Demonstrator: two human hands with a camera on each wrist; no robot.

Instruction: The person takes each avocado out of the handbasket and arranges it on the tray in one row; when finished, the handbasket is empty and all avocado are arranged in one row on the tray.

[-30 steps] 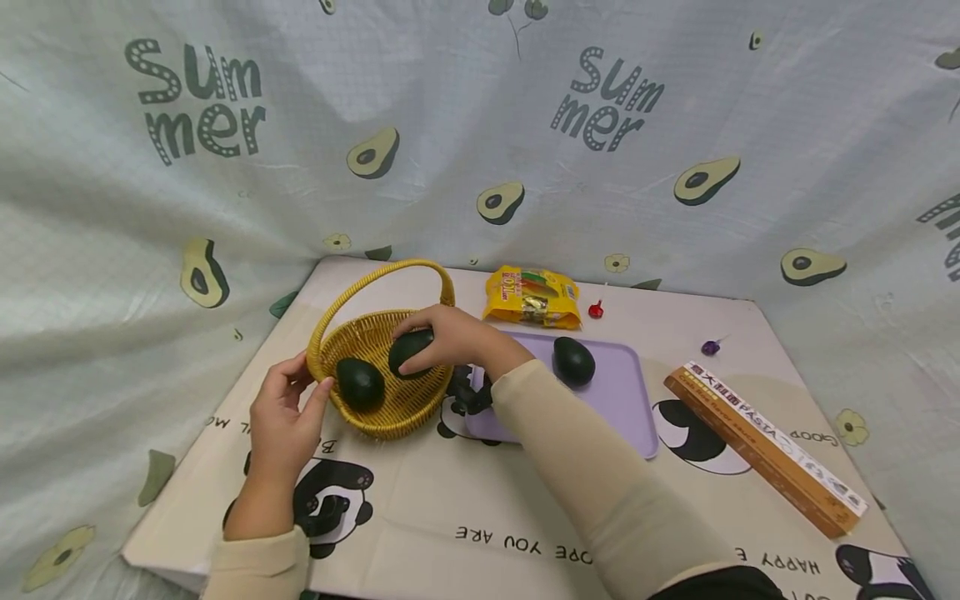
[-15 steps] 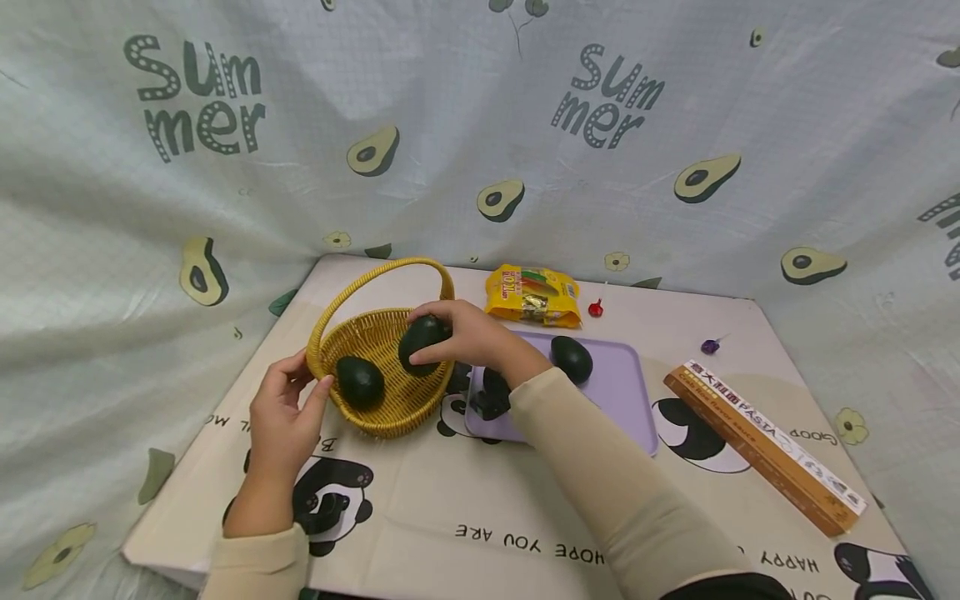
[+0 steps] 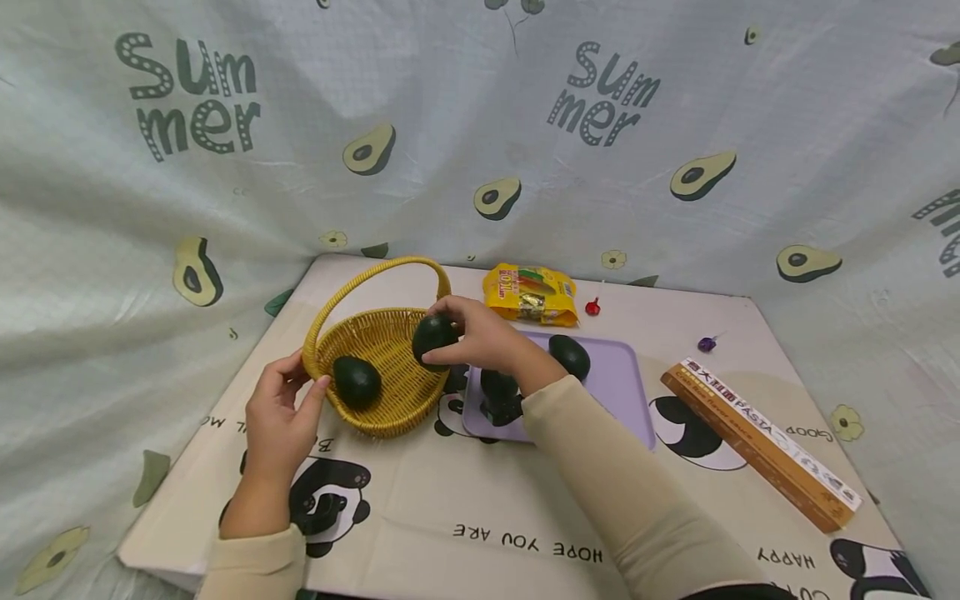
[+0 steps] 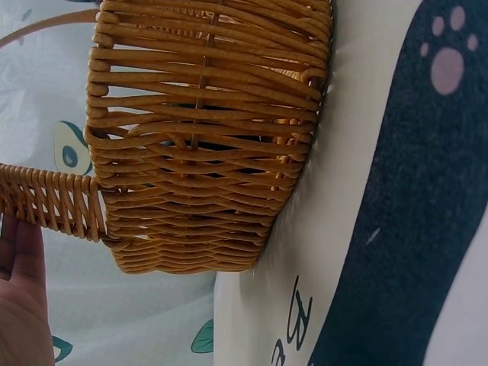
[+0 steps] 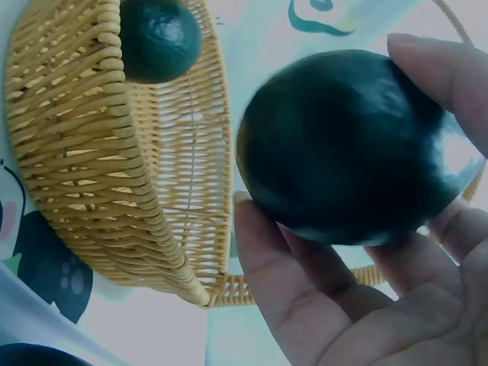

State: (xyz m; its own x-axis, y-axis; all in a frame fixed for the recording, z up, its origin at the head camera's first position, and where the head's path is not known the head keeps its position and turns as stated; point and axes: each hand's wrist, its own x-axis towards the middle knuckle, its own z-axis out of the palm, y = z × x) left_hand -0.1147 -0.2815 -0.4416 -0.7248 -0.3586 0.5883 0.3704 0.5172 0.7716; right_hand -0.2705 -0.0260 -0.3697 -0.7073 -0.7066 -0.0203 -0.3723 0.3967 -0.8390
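A yellow woven basket with a tall handle stands at the left of the table. My left hand holds it where the handle meets the left rim; in the left wrist view its fingers lie against the handle. One dark green avocado sits inside the basket. My right hand grips another avocado at the basket's right rim. The right wrist view shows this avocado held between thumb and fingers, apart from the basket wall.
Right of the basket lies a lilac tray bearing an avocado; a dark shape beneath my right wrist is partly hidden. Behind is a yellow snack bag. A red lollipop, a purple lollipop and a pasta box lie rightward.
My right hand has moved rightward and slightly up with the avocado, from inside the basket to its right rim. The left hand keeps its hold on the basket.
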